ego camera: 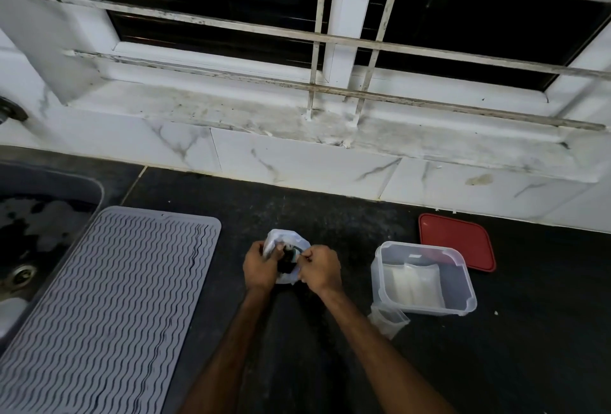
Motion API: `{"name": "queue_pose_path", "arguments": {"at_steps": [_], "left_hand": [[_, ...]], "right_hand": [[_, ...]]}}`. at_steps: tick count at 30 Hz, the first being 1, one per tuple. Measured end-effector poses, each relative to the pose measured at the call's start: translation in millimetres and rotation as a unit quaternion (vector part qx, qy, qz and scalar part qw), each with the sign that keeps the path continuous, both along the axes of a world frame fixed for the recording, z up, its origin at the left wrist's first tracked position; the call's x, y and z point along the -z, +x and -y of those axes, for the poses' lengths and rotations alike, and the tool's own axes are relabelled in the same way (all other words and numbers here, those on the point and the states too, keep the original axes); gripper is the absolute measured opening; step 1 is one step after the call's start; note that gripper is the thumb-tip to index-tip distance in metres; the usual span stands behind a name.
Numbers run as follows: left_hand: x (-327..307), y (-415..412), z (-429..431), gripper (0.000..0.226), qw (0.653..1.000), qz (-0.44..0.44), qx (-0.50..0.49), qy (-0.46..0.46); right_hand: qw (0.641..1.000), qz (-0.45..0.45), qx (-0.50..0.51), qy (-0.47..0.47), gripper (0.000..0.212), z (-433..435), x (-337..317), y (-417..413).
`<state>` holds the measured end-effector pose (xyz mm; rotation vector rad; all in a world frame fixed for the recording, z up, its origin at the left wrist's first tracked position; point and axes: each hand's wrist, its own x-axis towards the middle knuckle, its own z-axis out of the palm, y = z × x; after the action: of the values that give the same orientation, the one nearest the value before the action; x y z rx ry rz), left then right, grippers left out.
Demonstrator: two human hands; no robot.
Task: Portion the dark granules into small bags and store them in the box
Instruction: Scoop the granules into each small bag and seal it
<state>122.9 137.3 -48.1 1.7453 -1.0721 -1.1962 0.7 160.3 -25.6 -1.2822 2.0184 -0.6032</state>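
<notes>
On the black counter, both hands hold a clear plastic bag (287, 241) with dark granules (286, 265) inside. My left hand (259, 266) grips the bag's left side. My right hand (319, 268) pinches the bag's right edge near its mouth. To the right stands an open clear plastic box (426, 250) with flat whitish bags (415, 284) lying in it. The box's red lid (458, 241) lies flat behind it. A small empty clear bag (388, 319) lies at the box's front left corner.
A grey ribbed drying mat (109, 307) covers the counter to the left, beside a dark sink (36, 231). White marbled tiles and a barred window ledge (297, 122) run along the back.
</notes>
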Motion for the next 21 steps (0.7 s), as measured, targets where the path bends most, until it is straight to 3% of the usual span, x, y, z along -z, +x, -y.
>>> {"name": "queue_pose_path", "arguments": {"at_steps": [5,11,21], "left_hand": [[5,5,-2,0.019,1.0,-0.016,-0.008,0.01],[-5,8,0,0.017,0.997,-0.064,-0.024,0.034],[0,10,4,0.026,0.996,-0.064,-0.036,0.044]], "right_hand": [[0.997,0.067,0.039,0.015,0.033,-1,0,0],[0.992,0.11,0.061,-0.007,0.026,-4,0,-6],[0.977,0.196,0.081,0.016,0.013,-13,-15,-15]]}}
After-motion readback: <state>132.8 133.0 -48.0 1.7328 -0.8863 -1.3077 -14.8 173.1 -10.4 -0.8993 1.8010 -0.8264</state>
